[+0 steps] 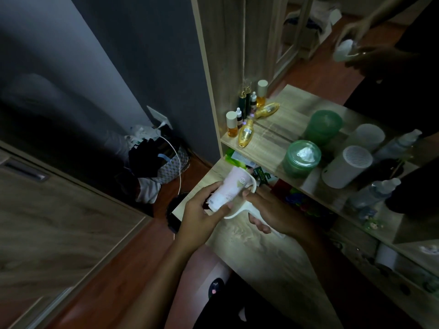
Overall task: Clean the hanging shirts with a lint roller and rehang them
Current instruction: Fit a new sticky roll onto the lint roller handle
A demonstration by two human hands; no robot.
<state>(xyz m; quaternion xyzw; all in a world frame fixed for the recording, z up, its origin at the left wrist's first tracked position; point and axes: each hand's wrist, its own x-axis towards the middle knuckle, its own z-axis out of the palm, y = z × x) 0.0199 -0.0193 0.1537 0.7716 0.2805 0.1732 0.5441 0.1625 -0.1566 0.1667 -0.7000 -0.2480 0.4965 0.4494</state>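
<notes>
At the far left a pale wooden wardrobe front (47, 224) runs toward a dark wall, and in the corner where the red-brown floor meets that wall sits a heaped laundry basket (164, 162) with a white cable (177, 160) trailing over it; no hanging shirts show anywhere in view. Next rightward comes the left hand (202, 214), held just over the near-left corner of the worktop (261, 252), its fingers curled round the lower end of the lint roller's paper drum with the thumb laid along the drum's underside, as if picking at the edge of a sheet, though the exact contact is too dim to tell. The lint roller (229, 188) lies with its drum's long axis slanting from that hand up and away toward the shelf edge, and its white handle bends back down and right into the right hand (268, 210), which is closed firmly round the grip, forefinger stretched up along the neck toward the drum. So the drum points away from the body and leftward of the handle; the left hand is the one on the sticky surface, the right the one that steers. I judge the roller is being readied, likely a sheet peeled, before any garment is touched. Further right, along the mirrored shelf, stand small cosmetic bottles (245, 131), a green tub (300, 157), a white cylindrical device (345, 166) and a clear spray bottle (373, 193).
</notes>
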